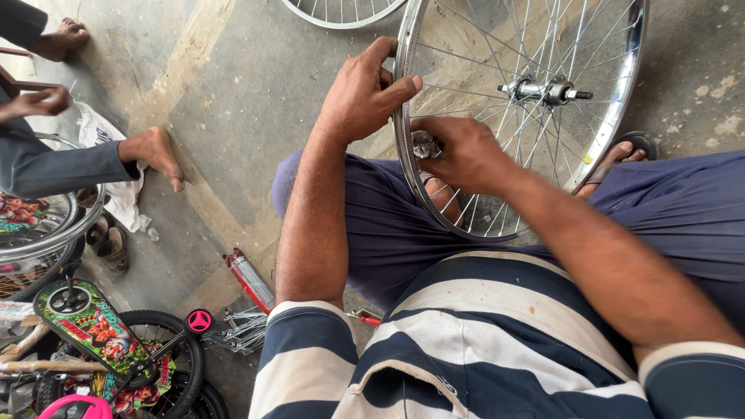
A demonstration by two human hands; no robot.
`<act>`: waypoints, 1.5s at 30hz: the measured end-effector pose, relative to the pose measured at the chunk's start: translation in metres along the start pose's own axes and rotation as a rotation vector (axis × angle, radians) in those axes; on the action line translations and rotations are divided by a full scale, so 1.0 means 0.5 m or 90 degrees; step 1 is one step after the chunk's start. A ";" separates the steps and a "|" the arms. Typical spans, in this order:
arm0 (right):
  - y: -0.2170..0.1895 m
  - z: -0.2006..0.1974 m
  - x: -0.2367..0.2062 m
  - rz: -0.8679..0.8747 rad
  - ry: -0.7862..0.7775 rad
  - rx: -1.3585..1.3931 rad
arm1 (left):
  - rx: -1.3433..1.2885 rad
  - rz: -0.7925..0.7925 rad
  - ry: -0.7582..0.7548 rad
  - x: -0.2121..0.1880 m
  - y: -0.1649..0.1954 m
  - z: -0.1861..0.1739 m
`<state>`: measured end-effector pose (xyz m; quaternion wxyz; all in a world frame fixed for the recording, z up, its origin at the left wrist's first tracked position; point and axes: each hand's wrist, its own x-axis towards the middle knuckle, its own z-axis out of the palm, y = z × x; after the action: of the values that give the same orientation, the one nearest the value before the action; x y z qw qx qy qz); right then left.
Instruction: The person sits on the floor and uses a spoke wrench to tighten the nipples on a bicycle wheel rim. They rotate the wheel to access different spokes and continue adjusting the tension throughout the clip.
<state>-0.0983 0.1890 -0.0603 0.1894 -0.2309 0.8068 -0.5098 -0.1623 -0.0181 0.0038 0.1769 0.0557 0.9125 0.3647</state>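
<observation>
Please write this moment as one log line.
left hand: grips wheel rim | right hand: holds small tool at rim | wheel: upright between knees

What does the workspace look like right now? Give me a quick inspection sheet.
Surface: bare concrete floor, dusty, pale streaks.
Job's things: spoked wheel rim upright between the knees, hub at its centre.
Clutter: red-ended pump, loose spokes, sandals.
Grippers: left hand grips the rim; right hand holds a small metal tool at the rim.
Cables: nothing seen.
Surroundings: child's bicycle lower left, another person's foot.
</observation>
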 end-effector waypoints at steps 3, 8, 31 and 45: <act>0.005 -0.004 -0.003 -0.057 -0.015 0.229 | -0.010 0.009 0.010 -0.001 -0.002 0.001; 0.021 0.002 -0.007 0.133 -0.020 0.034 | 0.011 0.001 0.004 0.002 -0.003 0.003; 0.013 0.000 -0.005 0.049 0.019 0.033 | -0.001 -0.014 -0.002 0.005 0.003 0.003; 0.016 0.002 -0.004 0.009 0.002 0.054 | 0.069 0.060 0.070 0.008 0.079 -0.015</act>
<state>-0.0977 0.1926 -0.0679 0.2015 -0.2160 0.7866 -0.5422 -0.1697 0.0066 0.0347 0.1057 0.0882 0.9356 0.3252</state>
